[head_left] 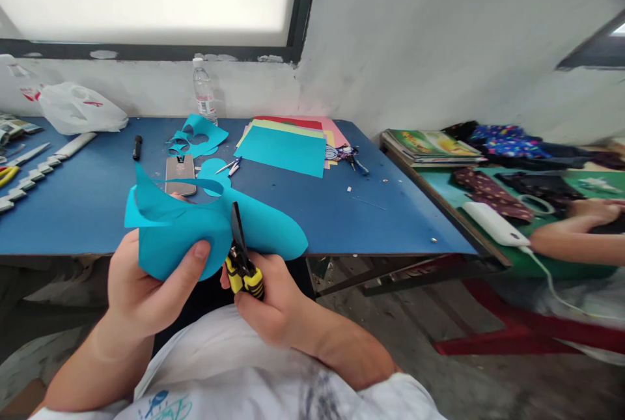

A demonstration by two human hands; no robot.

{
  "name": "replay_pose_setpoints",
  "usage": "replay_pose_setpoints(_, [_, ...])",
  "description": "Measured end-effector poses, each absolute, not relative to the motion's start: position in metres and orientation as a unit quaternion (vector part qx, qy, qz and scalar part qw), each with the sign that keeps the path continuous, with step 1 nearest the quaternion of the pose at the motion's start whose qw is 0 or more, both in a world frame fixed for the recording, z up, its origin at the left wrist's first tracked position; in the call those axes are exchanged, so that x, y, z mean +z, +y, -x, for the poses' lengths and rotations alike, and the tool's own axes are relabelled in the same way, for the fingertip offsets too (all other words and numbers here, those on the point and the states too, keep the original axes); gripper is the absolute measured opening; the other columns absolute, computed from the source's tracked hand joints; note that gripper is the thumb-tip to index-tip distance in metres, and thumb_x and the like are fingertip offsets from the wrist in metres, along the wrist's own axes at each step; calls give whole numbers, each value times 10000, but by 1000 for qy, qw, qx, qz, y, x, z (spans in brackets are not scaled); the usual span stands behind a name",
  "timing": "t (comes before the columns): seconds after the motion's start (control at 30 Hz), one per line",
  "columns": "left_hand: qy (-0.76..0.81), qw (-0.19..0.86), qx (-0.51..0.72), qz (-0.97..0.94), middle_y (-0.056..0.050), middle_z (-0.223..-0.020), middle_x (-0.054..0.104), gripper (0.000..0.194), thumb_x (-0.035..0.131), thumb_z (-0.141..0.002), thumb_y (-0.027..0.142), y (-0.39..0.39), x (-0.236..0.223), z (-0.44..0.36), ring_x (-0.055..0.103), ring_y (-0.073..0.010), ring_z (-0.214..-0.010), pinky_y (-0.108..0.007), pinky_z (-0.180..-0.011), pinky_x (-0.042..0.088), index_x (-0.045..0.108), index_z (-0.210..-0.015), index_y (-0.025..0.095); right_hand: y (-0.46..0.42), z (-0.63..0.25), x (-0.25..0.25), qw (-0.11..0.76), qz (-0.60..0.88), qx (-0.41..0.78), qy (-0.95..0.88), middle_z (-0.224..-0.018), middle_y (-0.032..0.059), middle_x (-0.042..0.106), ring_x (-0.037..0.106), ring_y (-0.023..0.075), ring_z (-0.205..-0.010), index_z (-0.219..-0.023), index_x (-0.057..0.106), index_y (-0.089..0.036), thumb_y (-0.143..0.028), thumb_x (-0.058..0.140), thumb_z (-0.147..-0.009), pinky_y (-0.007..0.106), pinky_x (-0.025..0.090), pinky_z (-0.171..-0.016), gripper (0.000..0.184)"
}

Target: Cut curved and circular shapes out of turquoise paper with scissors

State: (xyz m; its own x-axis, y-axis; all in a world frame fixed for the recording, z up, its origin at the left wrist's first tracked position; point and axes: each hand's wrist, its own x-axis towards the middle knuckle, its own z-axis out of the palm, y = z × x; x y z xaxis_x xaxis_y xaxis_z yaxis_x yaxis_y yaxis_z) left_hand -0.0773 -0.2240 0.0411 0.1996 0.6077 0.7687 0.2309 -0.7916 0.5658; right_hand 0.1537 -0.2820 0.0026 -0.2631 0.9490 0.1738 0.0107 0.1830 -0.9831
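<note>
My left hand (pixel 156 283) grips a curled sheet of blue paper (pixel 183 238), thumb on top and fingers behind it. Parts of the sheet are cut away and thin strips curve up from it. In my right hand (pixel 276 303) is a pair of scissors (pixel 247 273) with yellow-and-black handles and dark blades. The blades point up at the paper's cut edge, between the curled part and a rounded flap on the right. How far the blades are parted is hard to tell.
Blue paper scraps (pixel 200 137), a phone (pixel 180 176), pens (pixel 234 166), a bottle (pixel 204 91) and stacked coloured paper (pixel 283 146) lie on the blue table (pixel 381 211). A white bag (pixel 81 107) stands left. At right, another person's arm (pixel 581 238) rests by a white power strip (pixel 495 224).
</note>
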Motion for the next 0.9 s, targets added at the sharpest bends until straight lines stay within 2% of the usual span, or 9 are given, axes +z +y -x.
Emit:
replay_pose_setpoints(0.13, [235, 130, 552, -790, 38, -864, 892, 225, 892, -1133, 225, -223, 49, 77, 864, -200, -734, -371, -843, 801, 931, -925, 302, -282, -154, 1, 465, 388, 502, -617, -939, 40, 831, 749, 290, -841, -944, 737, -288, -250, 733, -736, 427, 617, -807, 212])
replay_pose_setpoints(0.3, [215, 128, 559, -790, 48, -844, 887, 198, 910, -1068, 142, -221, 50, 78, 836, -188, -663, -336, -698, 747, 921, -944, 295, -283, -154, 6, 465, 395, 492, -621, -946, 18, 834, 759, 276, -855, -939, 728, -308, -278, 723, -773, 416, 624, -837, 169])
replay_pose_setpoints(0.47, [247, 130, 554, -785, 31, -823, 870, 197, 956, -1080, 244, -222, 45, 79, 832, -202, -685, -351, -700, 752, 933, -895, 306, -287, -156, 16, 433, 424, 502, -617, -941, -48, 809, 741, 208, -884, -939, 723, -296, -282, 650, -832, 357, 602, -895, 131])
replay_pose_setpoints(0.6, [262, 138, 554, -778, 25, -780, 835, 275, 962, -1109, 332, -224, 45, 78, 805, -199, -658, -354, -671, 739, 908, -840, 312, -287, -156, 16, 430, 428, 505, -614, -948, -48, 794, 748, 196, -909, -945, 722, -285, -302, 622, -843, 352, 600, -924, 144])
replay_pose_setpoints(0.7, [248, 140, 557, -780, 30, -776, 838, 257, 966, -1096, 305, -223, 47, 77, 801, -193, -653, -341, -649, 726, 905, -846, 306, -286, -155, 12, 442, 416, 501, -617, -936, -29, 803, 744, 220, -875, -951, 719, -302, -315, 660, -816, 367, 603, -875, 148])
replay_pose_setpoints(0.8, [251, 135, 556, -781, 38, -787, 841, 252, 935, -1105, 259, -224, 47, 77, 808, -190, -662, -352, -705, 743, 897, -860, 307, -285, -155, 12, 445, 412, 503, -616, -924, -24, 798, 716, 222, -838, -954, 715, -314, -320, 664, -808, 371, 583, -831, 154])
replay_pose_setpoints(0.9, [251, 142, 563, -774, 29, -784, 830, 273, 950, -1116, 310, -224, 46, 77, 805, -200, -659, -359, -692, 744, 891, -850, 311, -285, -155, 13, 432, 421, 509, -614, -932, -28, 788, 720, 214, -869, -957, 716, -308, -308, 628, -842, 368, 584, -867, 145])
